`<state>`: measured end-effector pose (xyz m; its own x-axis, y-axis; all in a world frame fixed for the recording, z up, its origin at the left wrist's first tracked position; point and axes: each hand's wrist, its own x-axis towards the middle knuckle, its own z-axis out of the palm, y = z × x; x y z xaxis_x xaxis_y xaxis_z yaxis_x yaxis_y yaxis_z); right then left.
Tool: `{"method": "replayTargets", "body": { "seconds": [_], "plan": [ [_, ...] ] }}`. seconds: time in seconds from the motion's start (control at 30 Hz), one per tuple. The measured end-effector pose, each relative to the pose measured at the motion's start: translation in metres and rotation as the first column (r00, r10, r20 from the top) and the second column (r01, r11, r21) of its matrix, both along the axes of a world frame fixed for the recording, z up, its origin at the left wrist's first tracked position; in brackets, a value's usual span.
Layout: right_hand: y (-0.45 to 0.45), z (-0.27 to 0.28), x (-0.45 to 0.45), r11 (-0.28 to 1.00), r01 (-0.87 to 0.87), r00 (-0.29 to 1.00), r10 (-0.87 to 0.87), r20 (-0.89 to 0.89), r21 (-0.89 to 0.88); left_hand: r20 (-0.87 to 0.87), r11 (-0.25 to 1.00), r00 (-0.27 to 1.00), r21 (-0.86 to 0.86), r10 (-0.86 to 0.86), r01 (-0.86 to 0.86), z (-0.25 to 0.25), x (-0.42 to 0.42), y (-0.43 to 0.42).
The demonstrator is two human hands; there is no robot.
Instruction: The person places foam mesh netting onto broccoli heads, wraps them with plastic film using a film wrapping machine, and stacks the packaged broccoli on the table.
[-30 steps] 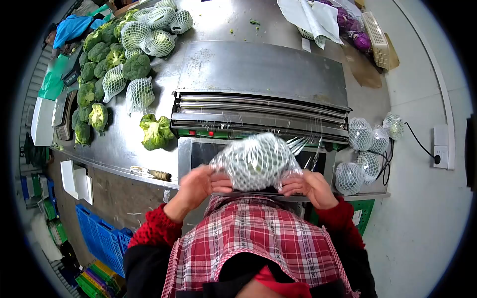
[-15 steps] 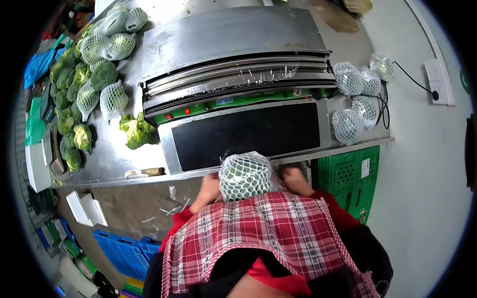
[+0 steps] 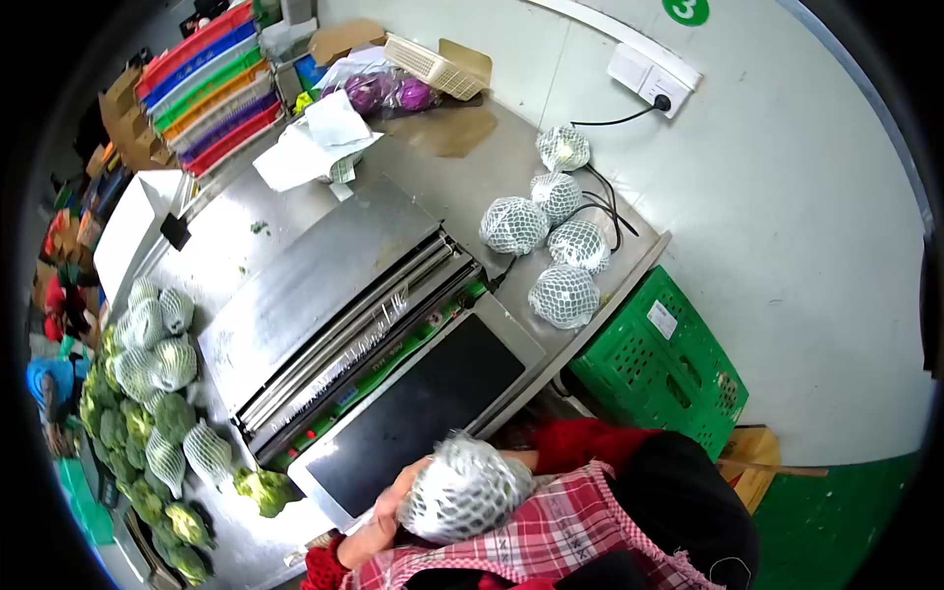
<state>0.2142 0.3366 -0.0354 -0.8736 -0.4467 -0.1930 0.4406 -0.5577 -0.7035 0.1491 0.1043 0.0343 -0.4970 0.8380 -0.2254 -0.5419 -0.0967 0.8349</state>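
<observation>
A head of broccoli in a white foam net (image 3: 467,492), with shiny clear film over it, is held close against the checked apron. My left hand (image 3: 388,506) is closed against its left side. Behind its right side, only a strip of my right hand (image 3: 523,459) near the wrist shows; the fingers are hidden by the netted broccoli. Just beyond is the film wrapping machine with its dark flat plate (image 3: 418,413) and rollers (image 3: 344,349). A bare piece of broccoli (image 3: 264,490) lies left of the plate.
Netted, film-covered heads (image 3: 514,225) sit at the table's right end beside a black cable. Broccoli, bare and netted (image 3: 175,418), is piled at the left. A green crate (image 3: 661,364) stands below the right edge. Stacked coloured trays (image 3: 211,88) and purple vegetables (image 3: 383,91) are at the back.
The view has swung to the right, showing more wall and the table's far end. The netted broccoli is still at the apron, now turned, and my right hand has gone mostly behind it.
</observation>
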Motion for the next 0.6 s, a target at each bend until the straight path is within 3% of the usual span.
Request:
{"method": "replayTargets", "body": {
  "seconds": [0.07,0.1,0.13,0.17,0.2,0.23,0.27,0.3,0.33,0.37,0.4,0.43,0.47,0.5,0.53,0.57,0.6],
  "plan": [
    [0.020,0.003,0.004,0.948,0.147,0.973,-0.087,0.214,-0.283,-0.145,0.997,0.989,-0.062,0.029,-0.038,-0.003,-0.008,0.005],
    [0.033,-0.002,0.005,0.944,0.261,0.955,-0.222,0.196,-0.202,-0.347,0.986,0.938,-0.159,-0.006,-0.053,0.005,-0.015,0.021],
    [0.041,-0.026,0.004,0.789,0.350,0.922,-0.195,-0.335,0.504,-0.238,0.978,0.968,-0.171,0.076,-0.119,-0.012,-0.012,0.035],
    [0.053,-0.021,0.001,0.755,0.424,0.901,-0.295,-0.317,0.501,-0.320,0.979,0.942,-0.134,0.106,-0.156,-0.023,-0.020,0.058],
    [0.071,-0.015,-0.006,0.792,0.517,0.856,-0.492,-0.161,0.326,-0.510,0.993,0.859,-0.068,0.046,-0.093,-0.020,-0.042,0.091],
    [0.089,-0.014,-0.015,0.768,0.600,0.797,-0.599,-0.079,0.223,-0.695,0.955,0.719,-0.196,0.025,-0.223,-0.012,-0.044,0.113],
    [0.119,-0.015,-0.024,0.706,0.678,0.731,-0.676,-0.091,0.204,-0.584,0.956,0.811,-0.216,0.038,-0.200,-0.004,-0.039,0.136],
    [0.167,-0.030,-0.025,0.481,0.811,0.580,-0.735,-0.351,0.334,-0.705,0.978,0.701,-0.048,0.111,-0.203,-0.006,-0.037,0.147],
    [0.196,-0.017,-0.043,0.457,0.847,0.512,-0.838,-0.190,0.272,-0.675,0.979,0.718,0.034,0.172,-0.203,0.000,-0.051,0.118],
    [0.224,-0.003,-0.064,0.399,0.894,0.412,-0.911,-0.023,0.206,-0.835,0.903,0.460,0.094,0.301,-0.419,-0.010,-0.052,0.095],
    [0.279,-0.009,-0.068,0.347,0.894,0.392,-0.912,-0.120,0.282,-0.924,0.782,0.252,0.073,0.286,-0.619,-0.011,-0.060,0.063],
    [0.299,0.009,-0.081,0.239,0.891,0.321,-0.933,-0.164,0.387,-0.952,0.605,0.141,0.055,0.271,-0.794,-0.010,-0.070,0.025],
    [0.345,0.000,-0.089,0.181,0.884,0.277,-0.946,-0.171,0.431,-0.937,0.409,0.100,0.049,0.335,-0.911,-0.021,-0.073,-0.013],
    [0.387,-0.010,-0.097,0.117,0.875,0.226,-0.957,-0.184,0.469,-0.959,0.107,0.053,-0.024,0.279,-0.994,-0.032,-0.068,-0.056],
    [0.398,-0.009,-0.109,0.060,0.860,0.174,-0.968,-0.180,0.507,-0.948,-0.185,0.058,-0.120,0.312,-0.975,-0.049,-0.063,-0.105],
    [0.409,-0.015,-0.125,0.010,0.828,0.123,-0.979,-0.163,0.561,-0.868,-0.360,0.143,-0.341,0.476,-0.868,-0.027,-0.063,-0.128],
    [0.403,-0.016,-0.136,-0.079,0.785,0.023,-0.987,-0.157,0.615,-0.906,-0.527,0.151,-0.358,0.395,-0.771,-0.058,-0.055,-0.172]
  ]
}}
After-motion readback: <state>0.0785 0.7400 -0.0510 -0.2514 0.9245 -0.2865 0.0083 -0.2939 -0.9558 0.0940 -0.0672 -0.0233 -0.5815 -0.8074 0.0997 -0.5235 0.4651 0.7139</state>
